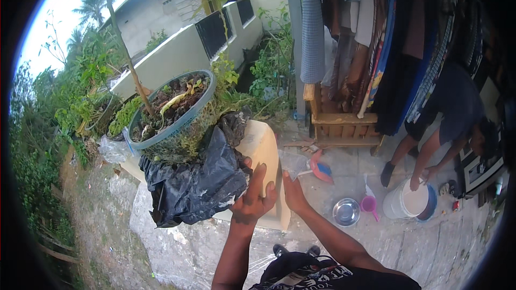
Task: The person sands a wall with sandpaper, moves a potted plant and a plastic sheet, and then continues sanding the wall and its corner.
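My left hand (253, 198) grips the edge of a crumpled black plastic bag (196, 182), its fingers pointing up against a beige slab (263, 145). The bag hangs below a round blue-rimmed pot (174, 123) full of soil and dry leaves, with a thin tree stem growing from it. My right hand (294, 194) lies flat against the slab's right side. Its fingertips reach a scrap of clear plastic (293, 162). Both forearms come up from the lower edge.
Another person (446, 129) bends over a white bucket (411, 201) at the right. A metal bowl (346, 211), a pink scoop (368, 204) and a red-blue dustpan (321, 169) lie on the paving. A wooden rack (338, 121) stands under hanging clothes (376, 32). More potted plants (121, 118) stand left.
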Motion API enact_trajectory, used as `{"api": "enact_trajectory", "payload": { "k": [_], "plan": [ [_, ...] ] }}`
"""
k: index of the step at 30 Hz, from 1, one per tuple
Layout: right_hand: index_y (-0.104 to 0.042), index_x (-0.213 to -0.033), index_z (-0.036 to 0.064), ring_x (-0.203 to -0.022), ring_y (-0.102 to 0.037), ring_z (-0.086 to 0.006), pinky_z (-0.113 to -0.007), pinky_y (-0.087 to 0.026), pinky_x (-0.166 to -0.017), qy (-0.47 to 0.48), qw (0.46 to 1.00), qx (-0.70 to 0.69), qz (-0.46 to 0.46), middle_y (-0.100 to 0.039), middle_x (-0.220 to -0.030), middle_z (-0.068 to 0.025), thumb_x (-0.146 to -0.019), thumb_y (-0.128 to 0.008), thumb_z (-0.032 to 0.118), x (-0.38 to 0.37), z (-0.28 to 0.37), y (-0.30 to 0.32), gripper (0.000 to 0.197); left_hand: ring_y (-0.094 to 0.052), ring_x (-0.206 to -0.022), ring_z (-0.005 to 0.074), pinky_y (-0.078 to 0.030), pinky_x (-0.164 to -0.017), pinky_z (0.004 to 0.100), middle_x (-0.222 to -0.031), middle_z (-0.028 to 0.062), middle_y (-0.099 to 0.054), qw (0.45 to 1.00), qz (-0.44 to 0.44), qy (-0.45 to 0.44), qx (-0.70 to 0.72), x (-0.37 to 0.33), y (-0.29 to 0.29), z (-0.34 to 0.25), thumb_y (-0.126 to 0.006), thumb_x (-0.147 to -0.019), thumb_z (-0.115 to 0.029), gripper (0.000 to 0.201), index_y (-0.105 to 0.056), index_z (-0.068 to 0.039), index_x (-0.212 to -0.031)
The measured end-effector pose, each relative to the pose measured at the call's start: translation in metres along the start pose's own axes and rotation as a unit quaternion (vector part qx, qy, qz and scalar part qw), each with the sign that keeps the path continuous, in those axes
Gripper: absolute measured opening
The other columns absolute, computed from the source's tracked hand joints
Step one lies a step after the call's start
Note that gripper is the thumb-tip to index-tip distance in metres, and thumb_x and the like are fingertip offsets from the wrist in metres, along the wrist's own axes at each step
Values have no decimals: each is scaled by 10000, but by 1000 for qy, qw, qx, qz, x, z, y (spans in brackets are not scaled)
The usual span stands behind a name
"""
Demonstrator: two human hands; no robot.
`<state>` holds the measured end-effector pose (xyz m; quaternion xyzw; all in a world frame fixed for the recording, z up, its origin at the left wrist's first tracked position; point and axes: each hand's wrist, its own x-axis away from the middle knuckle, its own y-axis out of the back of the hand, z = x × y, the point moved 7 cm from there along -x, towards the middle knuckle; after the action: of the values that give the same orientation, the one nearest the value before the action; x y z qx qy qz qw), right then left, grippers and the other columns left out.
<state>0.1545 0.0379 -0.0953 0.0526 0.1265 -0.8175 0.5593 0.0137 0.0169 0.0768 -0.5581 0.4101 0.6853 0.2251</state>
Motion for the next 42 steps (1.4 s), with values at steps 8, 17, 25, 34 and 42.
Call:
{"api": "enact_trajectory", "payload": {
  "k": [8,17,25,34,42],
  "plan": [
    [-487,-1384,-68,-1288,-479,-245,-361,-324,-1114,-119,988,92,-37,-544,-1373,-159,-1068,-410,411,-2,-13,33,579,-678,-1052,309,-524,-934,429,-1165,149,-699,993,-9,8,119,10,-5,11,-664,-852,-274,296,-752,-118,-1087],
    [-607,-1207,-2,-988,-647,-185,-334,-501,-886,-94,980,-109,-134,-674,-1112,-87,-1039,-525,400,-47,-20,37,443,-679,-1101,311,-506,-982,419,-1229,152,-691,990,27,36,134,0,3,4,-730,-791,-259,349,-752,-101,-1102],
    [-572,-1298,-32,-1062,-564,-178,-346,-429,-968,-54,997,56,17,-637,-1185,-85,-1047,-478,356,-45,7,26,471,-648,-1097,366,-523,-948,451,-1068,44,-706,996,91,-5,5,25,-21,-5,-644,-858,-214,243,-704,-99,-1064],
    [-509,-1386,-14,-1124,-545,-154,-318,-408,-1002,-152,959,-58,232,-605,-1264,-58,-1084,-411,356,-41,-11,15,487,-657,-995,358,-562,-827,410,-1170,137,-621,984,38,120,-123,3,-10,-26,-675,-840,-254,345,-616,-189,-1174],
    [-463,-1437,-17,-1227,-533,-171,-290,-382,-1058,-79,937,-165,299,-605,-1305,-116,-1095,-346,354,-75,67,-2,518,-461,-1211,371,-463,-959,444,-1249,207,-449,961,10,184,-207,4,-25,-27,-711,-838,-245,141,-724,-132,-921]
  ]
}}
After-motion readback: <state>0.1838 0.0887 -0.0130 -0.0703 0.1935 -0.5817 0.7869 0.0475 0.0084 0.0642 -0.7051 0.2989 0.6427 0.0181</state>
